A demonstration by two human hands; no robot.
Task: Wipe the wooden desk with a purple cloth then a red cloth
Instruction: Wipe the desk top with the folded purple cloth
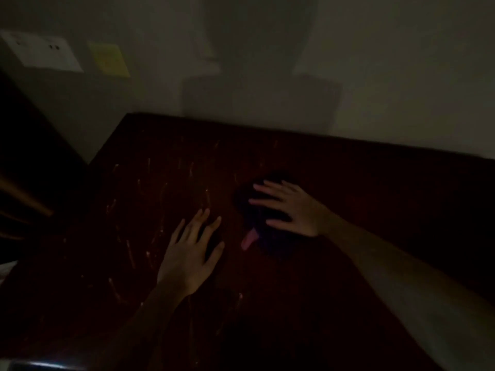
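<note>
Left hand at 7 o'clock: flat on wooden desk, fingers straight, slightly spread, holding nothing. Right hand just past ctr, toward 1 o'clock: fingers splayed wide, pressing dark cloth, prob. purple, onto desk. Keep palm flat, even pressure, overlapping strokes.
</note>
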